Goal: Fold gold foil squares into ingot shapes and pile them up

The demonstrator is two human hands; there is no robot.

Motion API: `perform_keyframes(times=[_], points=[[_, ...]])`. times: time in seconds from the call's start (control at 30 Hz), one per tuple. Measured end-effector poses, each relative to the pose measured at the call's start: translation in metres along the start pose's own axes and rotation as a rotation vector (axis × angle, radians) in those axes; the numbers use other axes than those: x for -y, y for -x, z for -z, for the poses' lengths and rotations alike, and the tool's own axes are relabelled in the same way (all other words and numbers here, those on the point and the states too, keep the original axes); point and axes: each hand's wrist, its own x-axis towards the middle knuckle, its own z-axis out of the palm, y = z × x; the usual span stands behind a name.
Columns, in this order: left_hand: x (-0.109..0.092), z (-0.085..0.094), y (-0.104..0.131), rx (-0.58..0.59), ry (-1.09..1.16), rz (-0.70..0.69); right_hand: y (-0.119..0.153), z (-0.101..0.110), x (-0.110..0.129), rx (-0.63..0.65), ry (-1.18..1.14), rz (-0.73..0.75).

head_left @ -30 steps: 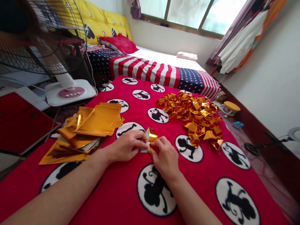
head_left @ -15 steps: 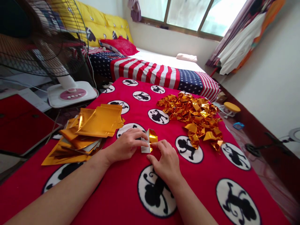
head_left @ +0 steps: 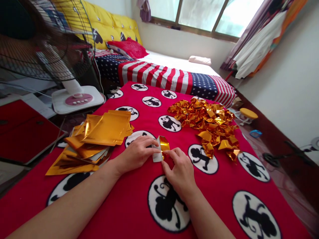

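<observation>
A small sheet of gold foil paper, partly folded with its pale back showing, lies on the red cloth between my hands. My left hand presses its fingertips onto the pale left part. On the near right side, my right hand has thumb and index finger closed at the foil's edge. The fingers cover part of the fold. Left of my left hand is a loose stack of flat gold foil sheets. Beyond my right hand lies a heap of folded gold foil pieces.
The red cloth with black figures in white circles covers the work surface. A fan stands at the left beside a dark red panel. Behind is a bed with a striped and starred cover. A yellow stool is at the right.
My right thumb has moved up to the lower edge of the foil paper, closer to the index finger. My left hand stays on the pale part. The view has shifted slightly.
</observation>
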Motion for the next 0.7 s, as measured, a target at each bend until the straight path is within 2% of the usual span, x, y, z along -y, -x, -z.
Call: perform_keyframes(times=[0.23,0.37,0.53,0.7], points=[[-0.002,0.001,-0.001,-0.003,0.027,0.035,-0.001,0.002,-0.003,-0.013,0.006,-0.005],[-0.002,-0.004,-0.004,-0.074,-0.030,0.065,-0.002,0.000,0.000,-0.012,0.037,-0.019],[-0.002,-0.008,-0.006,-0.126,-0.046,0.038,-0.002,-0.003,0.002,-0.019,0.046,-0.023],[0.000,-0.007,-0.006,-0.049,-0.003,-0.014,0.000,-0.001,0.000,-0.020,0.004,-0.010]])
